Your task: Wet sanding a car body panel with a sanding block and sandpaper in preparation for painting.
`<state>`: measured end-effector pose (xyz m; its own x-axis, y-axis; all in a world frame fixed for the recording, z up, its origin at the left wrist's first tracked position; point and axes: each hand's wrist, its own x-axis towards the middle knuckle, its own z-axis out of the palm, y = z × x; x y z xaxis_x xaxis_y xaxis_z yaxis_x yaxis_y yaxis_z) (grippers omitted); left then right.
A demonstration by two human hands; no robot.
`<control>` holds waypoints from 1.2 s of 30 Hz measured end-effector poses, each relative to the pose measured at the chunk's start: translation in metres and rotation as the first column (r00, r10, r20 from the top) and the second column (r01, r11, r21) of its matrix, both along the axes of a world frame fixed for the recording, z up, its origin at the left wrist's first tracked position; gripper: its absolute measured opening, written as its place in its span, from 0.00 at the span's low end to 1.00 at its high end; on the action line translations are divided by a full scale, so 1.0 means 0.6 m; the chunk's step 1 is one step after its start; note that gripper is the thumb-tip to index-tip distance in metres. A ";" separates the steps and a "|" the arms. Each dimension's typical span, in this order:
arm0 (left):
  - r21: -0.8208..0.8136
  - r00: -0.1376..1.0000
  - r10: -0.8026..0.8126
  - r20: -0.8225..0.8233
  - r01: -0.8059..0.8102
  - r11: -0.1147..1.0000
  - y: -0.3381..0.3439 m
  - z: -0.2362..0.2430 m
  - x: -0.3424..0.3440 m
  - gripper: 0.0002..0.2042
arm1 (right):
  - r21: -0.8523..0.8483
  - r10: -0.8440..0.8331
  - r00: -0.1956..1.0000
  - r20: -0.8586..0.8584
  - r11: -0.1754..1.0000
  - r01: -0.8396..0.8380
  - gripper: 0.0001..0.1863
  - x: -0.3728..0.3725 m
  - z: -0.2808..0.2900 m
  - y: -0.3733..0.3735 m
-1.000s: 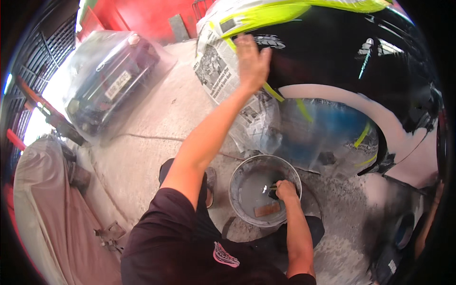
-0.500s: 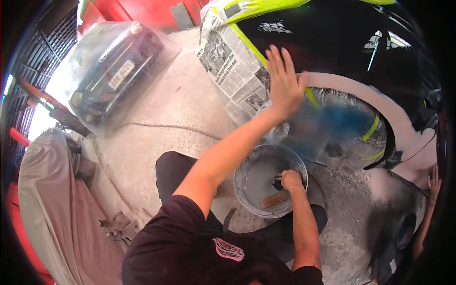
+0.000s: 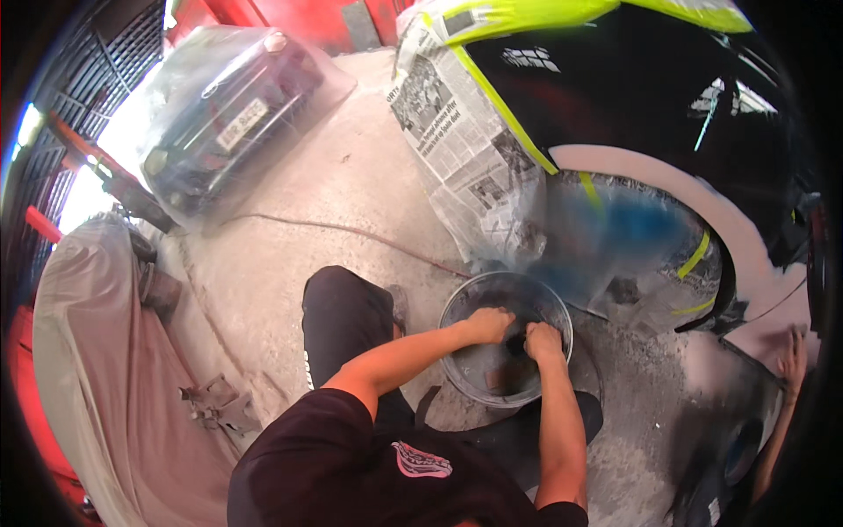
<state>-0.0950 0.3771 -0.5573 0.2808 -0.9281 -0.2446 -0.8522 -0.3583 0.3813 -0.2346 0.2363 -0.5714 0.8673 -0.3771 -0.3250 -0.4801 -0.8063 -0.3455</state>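
Observation:
Both my hands are over a round tub (image 3: 449, 369) of greyish water on the floor between my legs. My right hand (image 3: 543, 341) is closed on a small dark piece (image 3: 516, 342), perhaps a sheet, whose kind I cannot make out. Just left of it, my left hand (image 3: 490, 325) is closed, fingers curled, knuckles close to the dark piece. What it grips, if anything, is hidden. A brown block (image 3: 502, 379) lies in the water below the hands, blurred by ripples.
Beyond the tub stands a black car panel (image 3: 632, 88) with a pale wheel-arch band (image 3: 650, 162), newspaper masking (image 3: 457, 132) and yellow-green tape. Another person's hand (image 3: 793, 362) touches the panel's lower right. A plastic-wrapped car (image 3: 237, 123), cloth cover (image 3: 97, 351) and hose (image 3: 351, 230) are left.
My left hand has come down from the masked car panel into the tub beside my right hand. The right hand stays at the tub with the dark piece.

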 end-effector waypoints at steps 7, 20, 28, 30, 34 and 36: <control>-0.236 0.984 -0.066 0.165 0.105 0.966 0.002 0.046 0.001 0.15 | -0.013 0.056 0.998 0.002 0.998 -0.056 0.12 0.008 -0.011 0.008; -0.291 0.933 0.220 0.284 -0.135 0.947 -0.022 0.099 0.090 0.37 | -0.070 0.136 0.990 0.049 0.989 -0.132 0.12 -0.001 0.015 0.006; -0.222 0.974 0.072 0.213 -0.024 0.975 -0.021 0.084 0.090 0.40 | -0.092 0.099 0.994 0.055 0.991 -0.094 0.12 -0.006 -0.028 -0.012; -0.269 0.977 0.080 0.198 -0.024 0.963 -0.013 0.074 0.097 0.37 | -0.092 0.115 0.991 0.063 0.990 -0.109 0.13 -0.007 -0.034 -0.009; -0.381 0.995 0.082 0.055 -0.055 0.923 -0.004 0.059 0.108 0.29 | -0.042 0.059 0.998 -0.029 0.997 -0.060 0.13 -0.007 -0.015 0.001; -0.394 0.997 0.057 -0.048 -0.072 0.916 -0.020 0.058 0.104 0.30 | -0.054 0.034 0.999 -0.004 0.998 -0.034 0.13 -0.022 -0.046 -0.014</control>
<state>-0.0328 0.3648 -0.5223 0.3410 -0.9313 0.1281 -0.8159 -0.2256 0.5324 -0.2480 0.2279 -0.5992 0.8791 -0.3645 -0.3073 -0.4529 -0.8396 -0.2998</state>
